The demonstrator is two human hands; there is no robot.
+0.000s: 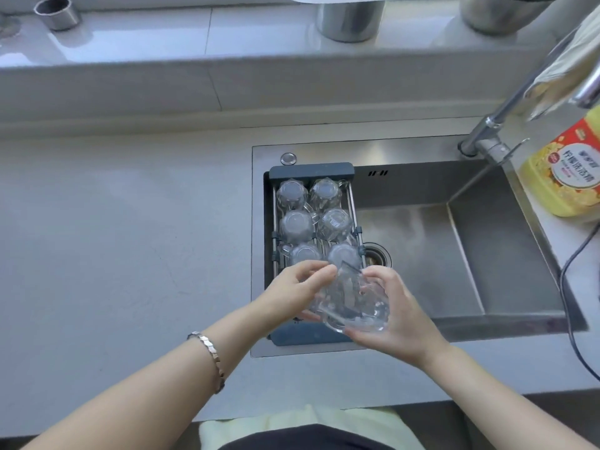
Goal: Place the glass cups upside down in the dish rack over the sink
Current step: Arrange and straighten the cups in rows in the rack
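Note:
A dark-framed dish rack [311, 170] spans the left end of the steel sink [487, 254]. Several clear glass cups [293, 224] stand upside down in it in two columns. Over the rack's near end I hold two more glass cups [350, 303] close together, tilted, their rims toward me. My left hand [297, 287] grips them from the left, fingertips on the upper edge. My right hand [394, 311] cups them from the right and below. The rack's near section is hidden behind hands and glass.
A chrome faucet [487, 138] rises at the sink's back right. A yellow dish soap bottle [565, 170] stands right of it, with a black cable [571, 319] running down the right counter. Metal canisters [349, 17] sit on the back ledge. Grey countertop [113, 238] lies left.

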